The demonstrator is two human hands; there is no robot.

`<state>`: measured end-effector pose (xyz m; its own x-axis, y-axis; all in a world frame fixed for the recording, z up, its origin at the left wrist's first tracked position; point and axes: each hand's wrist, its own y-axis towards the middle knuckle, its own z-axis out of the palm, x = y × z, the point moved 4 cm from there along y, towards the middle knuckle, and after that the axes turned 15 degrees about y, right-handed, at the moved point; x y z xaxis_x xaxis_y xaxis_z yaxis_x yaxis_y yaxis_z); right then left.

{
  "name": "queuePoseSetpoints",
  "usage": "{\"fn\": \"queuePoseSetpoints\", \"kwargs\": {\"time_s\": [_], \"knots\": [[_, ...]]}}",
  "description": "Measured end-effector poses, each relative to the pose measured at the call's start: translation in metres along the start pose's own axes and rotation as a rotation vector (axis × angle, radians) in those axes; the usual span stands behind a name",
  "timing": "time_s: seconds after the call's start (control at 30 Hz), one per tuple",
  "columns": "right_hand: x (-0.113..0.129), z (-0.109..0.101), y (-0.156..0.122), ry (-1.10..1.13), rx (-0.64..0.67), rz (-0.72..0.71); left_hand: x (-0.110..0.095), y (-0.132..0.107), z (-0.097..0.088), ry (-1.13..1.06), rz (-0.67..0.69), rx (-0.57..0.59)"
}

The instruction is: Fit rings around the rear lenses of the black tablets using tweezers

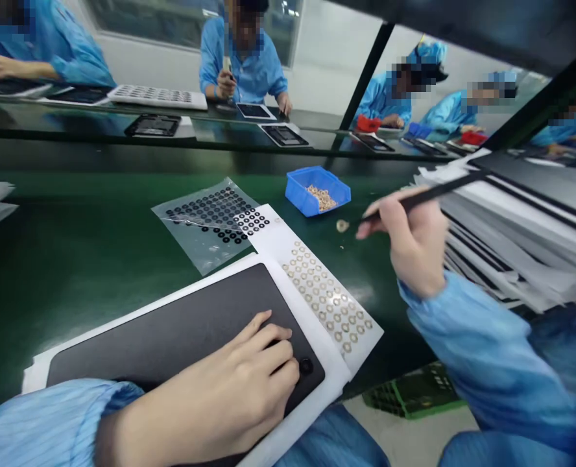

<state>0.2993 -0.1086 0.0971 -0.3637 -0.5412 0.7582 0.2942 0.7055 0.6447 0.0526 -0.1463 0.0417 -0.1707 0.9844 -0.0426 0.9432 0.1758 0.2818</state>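
The worktop (98, 292) is gleaming glossy green, the panel (171, 331) is showing a matt dark finish, the bin (302, 194) is shining in smooth blue plastic, and the film (195, 250) is glinting clear.

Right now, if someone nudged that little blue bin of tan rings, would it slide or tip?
Probably slide: the blue plastic bin looks light, low and wide, and the glossy green bench looks slick. The tan rings lie loose in a small heap, so they would likely shift.

The right hand (405, 240) hides the lower end of the black tool (438, 188).
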Motion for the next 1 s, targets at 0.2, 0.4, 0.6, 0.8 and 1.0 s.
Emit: {"fn": "queuePoseSetpoints", "kwargs": {"time_s": [0.2, 0.4, 0.6, 0.8, 1.0], "knots": [[-0.093, 0.014, 0.101, -0.235, 0.038, 0.077, 0.047, 0.003, -0.018, 0.017, -0.219, -0.022], [-0.097, 0.027, 0.113, -0.28, 0.213, 0.119, 0.19, -0.034, -0.031, 0.097, -0.841, 0.02], [-0.072, 0.124, 0.091, -0.246, 0.513, 0.043, 0.24, -0.075, -0.01, -0.189, -1.208, 0.22], [-0.088, 0.226, 0.052, -0.182, 0.782, -0.003, 0.233, -0.075, -0.002, -0.367, -1.342, 0.206], [-0.121, 0.241, 0.041, -0.185, 0.827, 0.041, 0.235, -0.074, 0.006, -0.565, -1.417, 0.167]]}}
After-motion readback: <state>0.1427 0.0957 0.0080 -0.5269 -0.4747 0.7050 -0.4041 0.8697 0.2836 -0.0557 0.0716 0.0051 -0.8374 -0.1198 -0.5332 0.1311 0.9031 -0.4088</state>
